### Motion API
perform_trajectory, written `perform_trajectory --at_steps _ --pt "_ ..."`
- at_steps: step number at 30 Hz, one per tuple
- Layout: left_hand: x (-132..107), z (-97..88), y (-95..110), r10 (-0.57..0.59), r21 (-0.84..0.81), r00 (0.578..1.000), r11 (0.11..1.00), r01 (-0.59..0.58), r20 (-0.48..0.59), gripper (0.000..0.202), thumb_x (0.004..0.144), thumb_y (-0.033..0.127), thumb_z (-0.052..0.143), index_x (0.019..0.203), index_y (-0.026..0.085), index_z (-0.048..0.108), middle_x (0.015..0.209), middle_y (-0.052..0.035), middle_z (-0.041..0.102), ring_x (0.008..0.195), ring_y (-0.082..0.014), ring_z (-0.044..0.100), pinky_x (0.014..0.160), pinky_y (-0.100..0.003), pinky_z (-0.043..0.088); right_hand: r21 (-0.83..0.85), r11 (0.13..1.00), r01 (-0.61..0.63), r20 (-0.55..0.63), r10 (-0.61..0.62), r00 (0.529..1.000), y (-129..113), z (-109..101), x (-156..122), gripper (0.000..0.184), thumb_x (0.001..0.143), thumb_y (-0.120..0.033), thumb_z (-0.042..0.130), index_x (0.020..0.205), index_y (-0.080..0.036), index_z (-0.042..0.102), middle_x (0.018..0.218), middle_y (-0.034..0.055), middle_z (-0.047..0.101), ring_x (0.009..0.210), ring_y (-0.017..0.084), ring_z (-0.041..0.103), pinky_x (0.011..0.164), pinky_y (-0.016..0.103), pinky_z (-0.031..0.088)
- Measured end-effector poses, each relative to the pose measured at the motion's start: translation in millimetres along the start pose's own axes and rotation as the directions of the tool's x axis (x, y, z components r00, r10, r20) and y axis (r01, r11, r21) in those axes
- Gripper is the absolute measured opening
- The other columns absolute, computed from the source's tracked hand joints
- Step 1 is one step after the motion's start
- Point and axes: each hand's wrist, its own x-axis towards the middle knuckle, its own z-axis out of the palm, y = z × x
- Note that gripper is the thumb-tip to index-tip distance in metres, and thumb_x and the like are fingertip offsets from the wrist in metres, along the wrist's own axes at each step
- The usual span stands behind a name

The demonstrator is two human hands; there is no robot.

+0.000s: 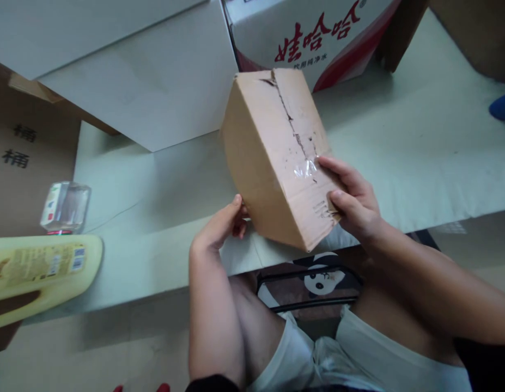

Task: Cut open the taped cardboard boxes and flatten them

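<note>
A brown cardboard box (258, 158) is tilted over the pale green surface, its top seam scuffed and torn, with a bit of clear tape across it. My right hand (356, 198) grips its near right side, with the thumb and a finger on the taped face. At the lower left edge, my left hand (225, 220) holds the box between thumb and curled fingers; some fingertips are hidden.
Behind the box stand a white carton (154, 87) and a white-and-red water carton (313, 38). A clear bottle (66, 207) and a yellow jug (48, 272) lie at the left. Something blue (503, 107) shows at the right edge.
</note>
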Motion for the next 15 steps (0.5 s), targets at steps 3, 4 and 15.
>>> perform_trajectory --at_steps 3,4,15 --pt "-4 1.9 10 -0.082 0.142 0.993 0.987 0.070 0.079 0.072 0.081 0.085 0.050 0.074 0.017 0.075 0.078 -0.0118 0.077 0.045 -0.0113 0.045 0.044 -0.027 0.031 0.003 1.000 -0.031 -0.038 0.031 0.999 -7 -2 3 0.032 0.094 -0.047 0.066 0.123 -0.035 0.072 0.126 0.0016 0.074 0.118 0.027 0.069 0.105 0.044 0.057" --pt "-3 2.5 11 -0.104 0.171 0.992 0.981 0.091 0.071 0.067 0.084 0.079 0.052 0.073 0.017 0.075 0.078 -0.0118 0.076 0.047 -0.0119 0.047 0.046 -0.027 0.034 0.004 0.999 -0.042 -0.037 0.042 0.998 -8 -1 4 0.029 0.094 -0.047 0.067 0.119 -0.034 0.073 0.124 0.0018 0.075 0.116 0.026 0.070 0.104 0.043 0.057" --pt "36 -20.7 -16 0.521 0.216 0.501 0.810 -0.545 -0.691 0.062 0.082 0.072 0.063 0.128 0.031 0.054 0.114 -0.0065 0.064 0.099 -0.0223 0.063 0.086 -0.037 0.051 -0.006 0.999 -0.049 0.255 0.049 0.966 -5 10 3 0.037 0.100 -0.056 0.055 0.129 -0.033 0.059 0.130 0.0034 0.066 0.115 0.023 0.065 0.100 0.039 0.054"
